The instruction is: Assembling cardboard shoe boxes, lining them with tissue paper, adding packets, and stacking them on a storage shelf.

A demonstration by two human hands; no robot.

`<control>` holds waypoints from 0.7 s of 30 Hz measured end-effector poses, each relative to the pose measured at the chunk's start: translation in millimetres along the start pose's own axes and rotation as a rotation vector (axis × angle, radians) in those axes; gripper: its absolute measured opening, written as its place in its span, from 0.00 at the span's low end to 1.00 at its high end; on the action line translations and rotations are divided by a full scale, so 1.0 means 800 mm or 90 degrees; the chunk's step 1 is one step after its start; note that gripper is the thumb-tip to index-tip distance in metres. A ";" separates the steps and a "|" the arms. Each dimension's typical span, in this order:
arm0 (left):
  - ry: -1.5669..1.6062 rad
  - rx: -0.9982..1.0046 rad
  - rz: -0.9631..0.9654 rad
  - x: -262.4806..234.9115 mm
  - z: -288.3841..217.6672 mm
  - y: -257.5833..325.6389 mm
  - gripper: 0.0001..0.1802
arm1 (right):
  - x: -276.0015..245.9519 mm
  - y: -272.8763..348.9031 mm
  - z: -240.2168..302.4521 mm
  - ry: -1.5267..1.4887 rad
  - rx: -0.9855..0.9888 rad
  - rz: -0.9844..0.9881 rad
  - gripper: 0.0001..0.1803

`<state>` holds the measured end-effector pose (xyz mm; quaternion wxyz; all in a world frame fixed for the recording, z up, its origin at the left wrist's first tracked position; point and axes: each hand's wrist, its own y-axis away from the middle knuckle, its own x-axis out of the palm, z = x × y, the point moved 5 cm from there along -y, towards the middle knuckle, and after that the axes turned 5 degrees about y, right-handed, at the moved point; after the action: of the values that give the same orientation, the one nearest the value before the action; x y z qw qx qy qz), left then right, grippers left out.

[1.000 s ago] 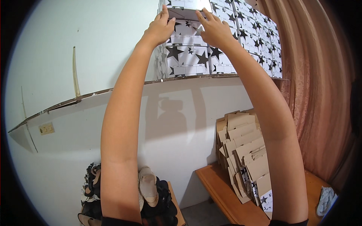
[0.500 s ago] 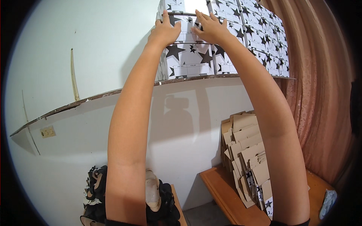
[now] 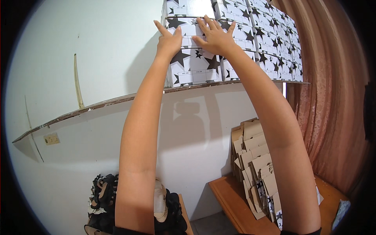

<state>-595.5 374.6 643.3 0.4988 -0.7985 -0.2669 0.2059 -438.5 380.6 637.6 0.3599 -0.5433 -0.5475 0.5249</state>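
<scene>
Both arms reach up to a high shelf (image 3: 98,105) stacked with white boxes printed with black stars. My left hand (image 3: 169,39) and my right hand (image 3: 213,36) lie flat, fingers spread, against the front of a star-printed box (image 3: 192,32) in the leftmost stack. That box sits on a lower box (image 3: 194,68) and under another one (image 3: 188,8). Neither hand grips anything; the palms press the box face.
More star-printed boxes (image 3: 270,43) fill the shelf to the right. A salmon curtain (image 3: 333,102) hangs at right. Flattened cardboard boxes (image 3: 254,164) lean on a wooden bench (image 3: 235,203). Dark sandals (image 3: 102,196) pile at lower left.
The box my hands held out from the stack a second ago now sits flush in the stack, and my hands have flattened against its front.
</scene>
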 end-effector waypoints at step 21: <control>-0.577 0.288 -0.073 0.036 -0.038 0.130 0.31 | 0.000 0.106 0.010 -0.100 -0.058 0.037 0.33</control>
<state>-532.4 334.3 560.2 0.5039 -0.4850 -0.4488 0.5563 -428.0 367.2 554.3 0.2754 -0.5319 -0.5810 0.5511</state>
